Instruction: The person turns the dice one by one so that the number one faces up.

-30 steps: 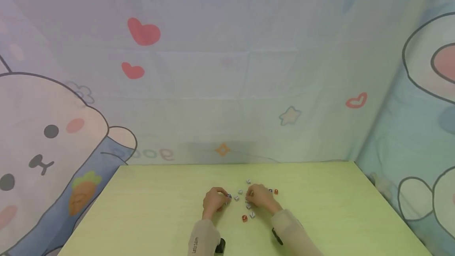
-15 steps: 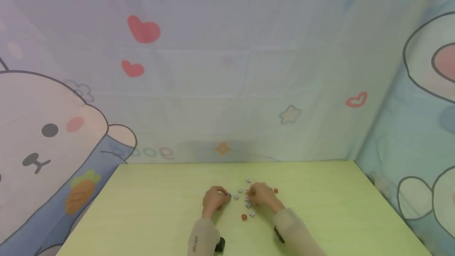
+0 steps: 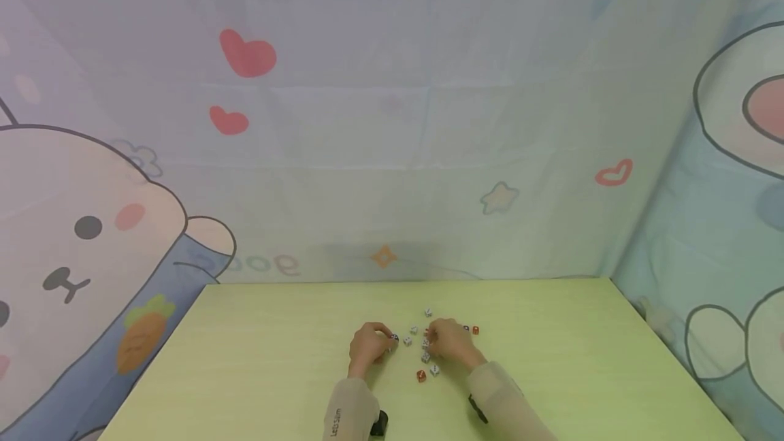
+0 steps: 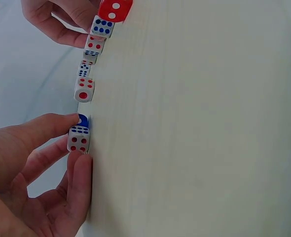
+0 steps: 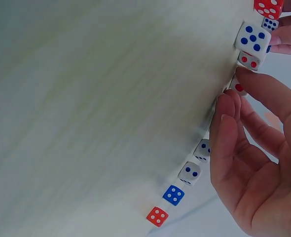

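Observation:
Between the index finger and thumb of my left hand [image 3: 369,347], a white die [image 4: 78,140] and a blue die [image 4: 83,120] sit together at the table surface. My right hand [image 3: 452,340] pinches a white die with a red dot [image 5: 238,88], partly covered by the fingertips. Close by in the right wrist view are a white die with blue dots [image 5: 253,38] and one with red dots [image 5: 248,61]. In the head view, white dice [image 3: 425,357] stand just beside the right fingers, and another white die [image 3: 407,341] lies between the hands.
Nearest the body are a red die [image 3: 421,376] and a white die [image 3: 435,370]. Beyond the right hand lie another red die [image 3: 476,330] and a blue die [image 3: 466,329]; a white die [image 3: 428,312] is farther back. A printed cloth [image 3: 343,155] hangs behind the table [image 3: 257,359].
The right fingers have shifted slightly among the dice, and a white die just below them has moved a little to the left. The left hand has stayed in place.

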